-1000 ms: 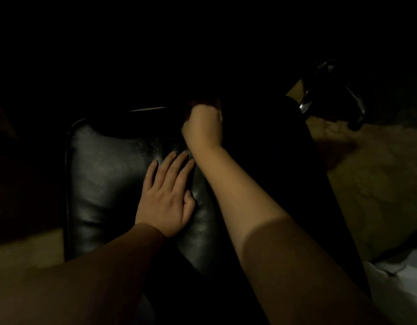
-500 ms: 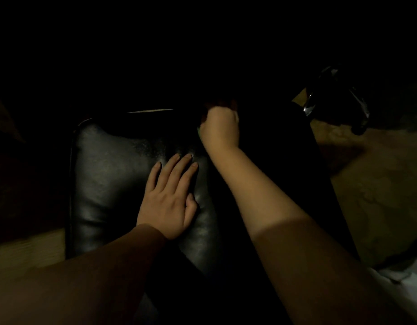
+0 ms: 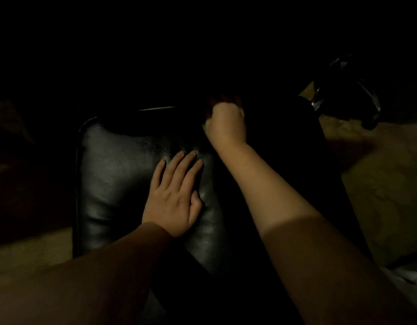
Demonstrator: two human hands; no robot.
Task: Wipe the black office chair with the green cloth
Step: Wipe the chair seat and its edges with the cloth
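The scene is very dark. A black leather office chair [image 3: 113,184] fills the middle of the head view, its padded surface facing me. My left hand [image 3: 174,195] lies flat on the leather with straight fingers. Further up, my right hand [image 3: 226,124] is curled into a fist pressed against the chair's upper part. Only a thin sliver of the green cloth [image 3: 204,126] shows at the fist's left edge; the rest is hidden under the hand.
A chrome chair base with castors [image 3: 357,95] stands at the upper right on a light floor [image 3: 378,184]. A pale wooden strip of floor [image 3: 31,249] shows at the lower left. Something white [image 3: 411,277] lies at the lower right edge.
My right fist has slid to the right along the chair's upper part. The left hand stays flat in the same spot on the leather.
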